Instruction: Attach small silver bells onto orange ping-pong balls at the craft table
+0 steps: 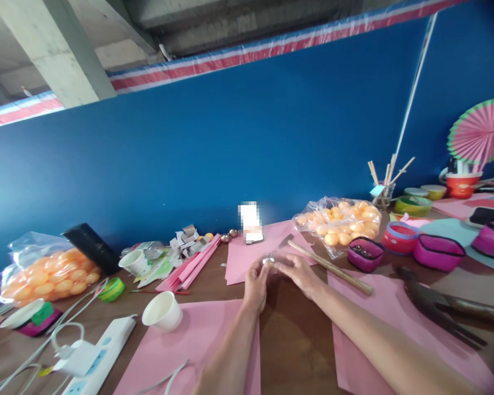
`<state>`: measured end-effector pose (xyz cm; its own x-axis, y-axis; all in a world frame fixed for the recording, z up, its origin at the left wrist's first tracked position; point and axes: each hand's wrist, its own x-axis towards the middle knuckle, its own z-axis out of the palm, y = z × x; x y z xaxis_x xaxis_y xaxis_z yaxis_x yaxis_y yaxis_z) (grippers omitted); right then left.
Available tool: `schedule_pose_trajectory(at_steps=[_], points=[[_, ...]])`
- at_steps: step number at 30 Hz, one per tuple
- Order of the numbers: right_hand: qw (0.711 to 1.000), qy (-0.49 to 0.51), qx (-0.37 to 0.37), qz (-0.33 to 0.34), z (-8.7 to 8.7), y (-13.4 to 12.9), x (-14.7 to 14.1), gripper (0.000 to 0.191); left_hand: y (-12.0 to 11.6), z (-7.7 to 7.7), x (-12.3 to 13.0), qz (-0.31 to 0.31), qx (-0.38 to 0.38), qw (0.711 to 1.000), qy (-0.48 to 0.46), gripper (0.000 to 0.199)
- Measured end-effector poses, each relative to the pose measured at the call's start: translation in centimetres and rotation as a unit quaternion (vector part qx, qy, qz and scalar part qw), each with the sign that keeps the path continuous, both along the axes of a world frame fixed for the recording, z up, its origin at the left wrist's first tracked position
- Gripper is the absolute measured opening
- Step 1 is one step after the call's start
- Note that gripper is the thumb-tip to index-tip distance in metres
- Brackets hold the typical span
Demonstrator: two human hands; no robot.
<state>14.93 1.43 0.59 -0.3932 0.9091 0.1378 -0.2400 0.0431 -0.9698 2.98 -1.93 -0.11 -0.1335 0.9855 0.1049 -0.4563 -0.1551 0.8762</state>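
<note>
My left hand [256, 282] and my right hand [299, 272] meet over the middle of the table, fingers closed in pinches. Between their fingertips is a small shiny silvery ball [268, 258], partly covered by the fingers; its details are too small to make out. Just beyond my right hand, a hammer [333, 267] with a wooden handle lies across the pink paper [242, 263]. Two similar shiny balls [229, 236] rest farther back, left of a phone-like upright object [251, 222] that is blurred out.
Bags of orange balls lie at left [53, 277] and right [341, 222]. A paper cup [162, 311] stands on pink paper, near a white power strip [102, 356] with cables. Purple containers [438, 252] and a dark forked tool [440, 304] are at right. A blue partition [230, 142] rises behind.
</note>
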Motion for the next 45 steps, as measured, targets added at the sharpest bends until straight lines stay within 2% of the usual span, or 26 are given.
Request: schedule_pose_trajectory(at_steps=[13,20,26,31,37,45], points=[[1.0,-0.017,0.005,-0.021,0.2,-0.1,0.0,0.036,-0.2,0.2,0.2,0.014,0.005,1.0,0.027,0.038],[1.0,0.004,0.003,-0.013,-0.4,0.3,0.2,0.031,-0.4,0.8,0.3,-0.054,0.01,0.998,-0.045,0.027],[1.0,0.013,-0.02,-0.013,-0.8,0.5,0.0,0.036,-0.7,1.2,0.5,-0.067,0.019,0.997,-0.019,0.03],[1.0,0.005,0.01,-0.019,-1.1,0.5,-0.2,0.036,-0.7,1.0,0.4,-0.051,0.014,0.998,0.02,0.031],[0.999,-0.005,0.051,-0.014,-1.0,0.0,-0.2,0.038,-0.5,0.7,0.3,-0.032,0.007,0.999,0.016,0.029],[0.99,-0.08,0.111,-0.045,-0.4,-0.4,-0.3,0.031,-0.3,0.3,0.1,-0.021,-0.009,0.999,0.049,0.029]])
